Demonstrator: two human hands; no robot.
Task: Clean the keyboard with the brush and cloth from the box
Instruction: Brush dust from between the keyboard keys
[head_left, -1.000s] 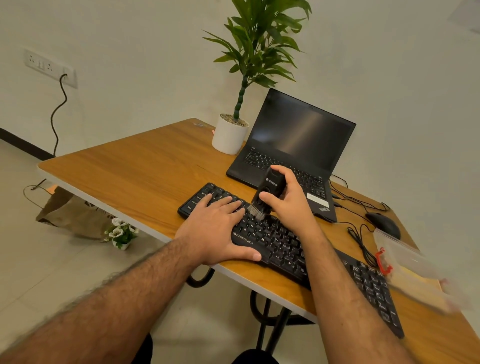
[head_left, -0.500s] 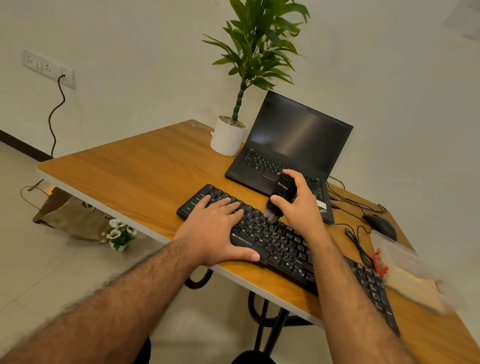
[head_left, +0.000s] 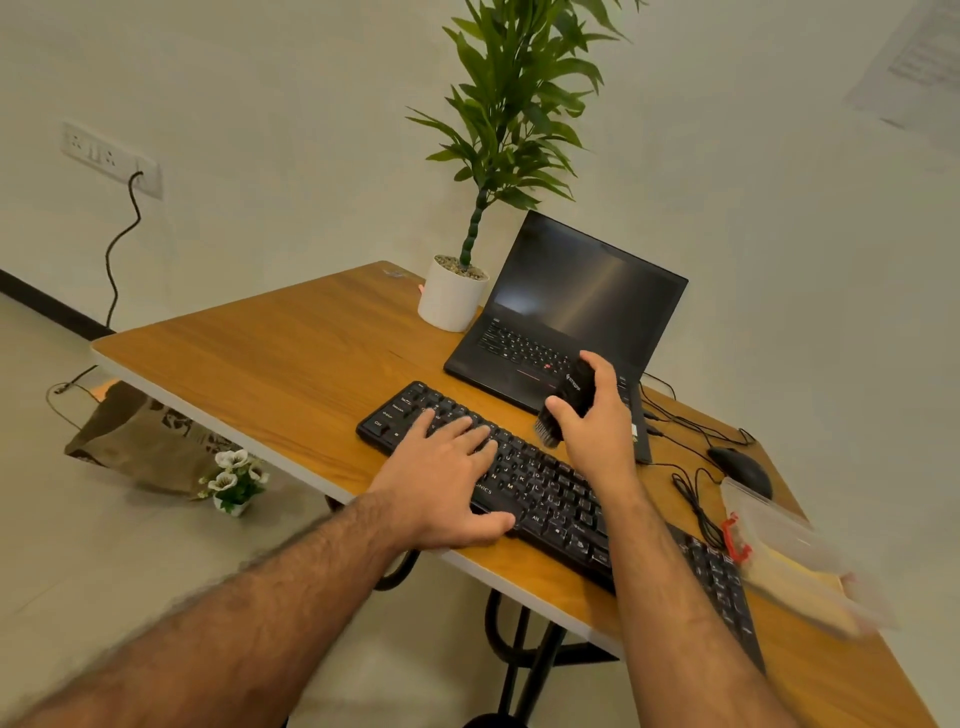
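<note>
One view only, worn on the head, looking forward and down from above the near edge of the wooden desk (head_left: 291, 353). Wide-angle, with straight lines bent near the borders. Close to both forearms, which enter from the bottom edge. Desk seen at a slant, its far corner toward the white wall (head_left: 311, 104). Floor (head_left: 78, 519) visible at left, blur at the right border. No second view to compare.

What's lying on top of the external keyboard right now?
The left hand rests flat on the keyboard, and the brush gripped by the right hand meets its far edge. The keys beneath the palm and forearms are covered.
</note>
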